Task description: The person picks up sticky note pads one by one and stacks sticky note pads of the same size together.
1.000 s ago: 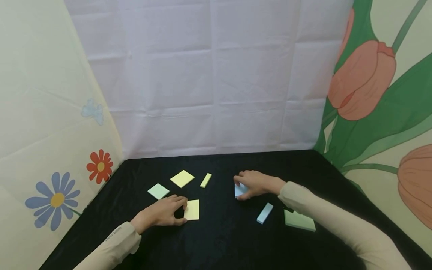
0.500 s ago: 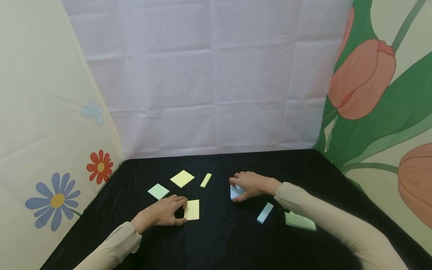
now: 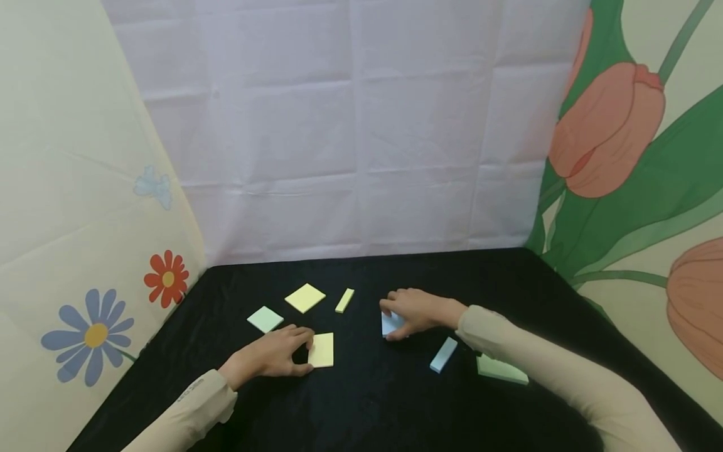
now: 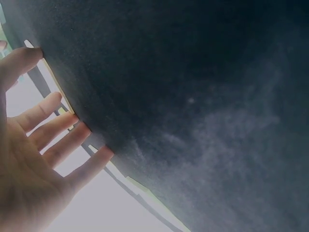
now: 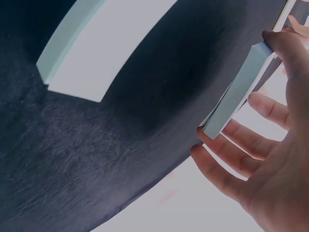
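On the black cloth my left hand (image 3: 273,353) holds a pale yellow sticky note pad (image 3: 323,350) at its left side, thumb by the near corner and fingertips by the far one. My right hand (image 3: 419,311) grips a light blue square sticky note pad (image 3: 391,324), which lies to the right of the yellow pad with a stretch of cloth between them. The right wrist view shows the thumb at one end of this blue pad (image 5: 236,94) and fingers at the other. Part of it is hidden under the hand in the head view.
Beyond my left hand lie a mint-green pad (image 3: 265,319), another yellow pad (image 3: 305,298) and a narrow yellow pad (image 3: 344,301). A narrow blue pad (image 3: 443,355) and a green pad (image 3: 501,369) lie near my right forearm. A white cloth (image 3: 361,138) hangs behind the table.
My right hand has slid the blue square pad leftward and slightly nearer, toward the yellow pad. The left hand and the other pads have stayed put.
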Available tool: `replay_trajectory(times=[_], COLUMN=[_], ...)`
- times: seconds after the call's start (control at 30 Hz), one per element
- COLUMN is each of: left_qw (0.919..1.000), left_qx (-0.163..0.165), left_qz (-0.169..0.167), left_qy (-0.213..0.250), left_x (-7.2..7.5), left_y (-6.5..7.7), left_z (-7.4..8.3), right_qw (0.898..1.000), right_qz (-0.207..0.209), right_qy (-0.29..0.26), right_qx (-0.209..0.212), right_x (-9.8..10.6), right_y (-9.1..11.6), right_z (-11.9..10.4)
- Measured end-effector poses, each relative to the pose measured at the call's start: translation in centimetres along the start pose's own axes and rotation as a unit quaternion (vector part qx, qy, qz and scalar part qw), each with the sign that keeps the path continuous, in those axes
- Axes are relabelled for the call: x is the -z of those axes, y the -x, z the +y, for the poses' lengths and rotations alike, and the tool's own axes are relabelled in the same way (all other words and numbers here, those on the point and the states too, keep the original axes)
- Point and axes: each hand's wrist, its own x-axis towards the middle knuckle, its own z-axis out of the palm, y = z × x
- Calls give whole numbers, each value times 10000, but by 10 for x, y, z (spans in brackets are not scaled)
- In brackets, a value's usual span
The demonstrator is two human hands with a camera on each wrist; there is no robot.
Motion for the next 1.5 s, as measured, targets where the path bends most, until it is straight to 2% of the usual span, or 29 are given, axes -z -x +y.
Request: replay_trajectory(times=[0.17, 0.4, 0.77, 1.5], left_qw=[10000, 10000, 9993, 9990], left_qx=[4, 26, 33, 12], left_qz=[-2, -25, -157, -191], left_qy=[11, 57, 348, 413], left_x=[1, 5, 6, 6], left_y=[1, 1, 4, 3], left_z=[0, 0, -4, -3], right_qw=[10000, 9998, 9993, 9985], right_qz=[-20, -192, -132, -303], right_qy=[37, 58, 166, 200], right_qx=[86, -65, 304, 401], right_x=[-1, 0, -1, -6], right_y=[-5, -12, -18, -28], right_z=[-3, -8, -16, -32])
